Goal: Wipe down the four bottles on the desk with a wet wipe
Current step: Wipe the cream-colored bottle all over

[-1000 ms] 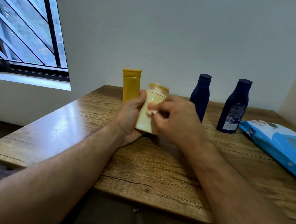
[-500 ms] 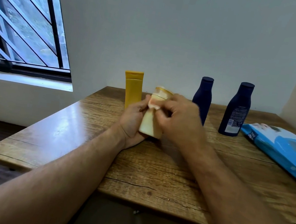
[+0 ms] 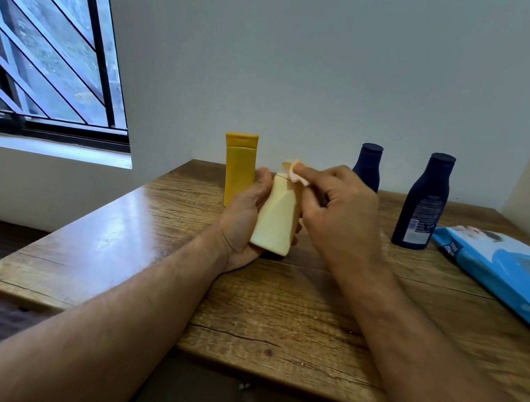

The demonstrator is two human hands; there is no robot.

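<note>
My left hand (image 3: 243, 218) grips a cream bottle (image 3: 277, 222) from the left and holds it tilted above the wooden desk (image 3: 277, 303). My right hand (image 3: 339, 217) pinches a small wet wipe (image 3: 298, 175) against the bottle's cap. Behind them stands a yellow bottle (image 3: 239, 167) upright. A dark blue bottle (image 3: 368, 165) stands at the back, partly hidden by my right hand. A second dark blue bottle (image 3: 422, 201) with a label stands to its right.
A blue pack of wet wipes (image 3: 503, 272) lies flat at the desk's right side. A barred window (image 3: 41, 46) is on the left wall. White walls close the desk's back and right sides. The desk's front edge is near my forearms.
My right hand has slid the wipe up the cream bottle, from its body to the cap. My left hand keeps its grip.
</note>
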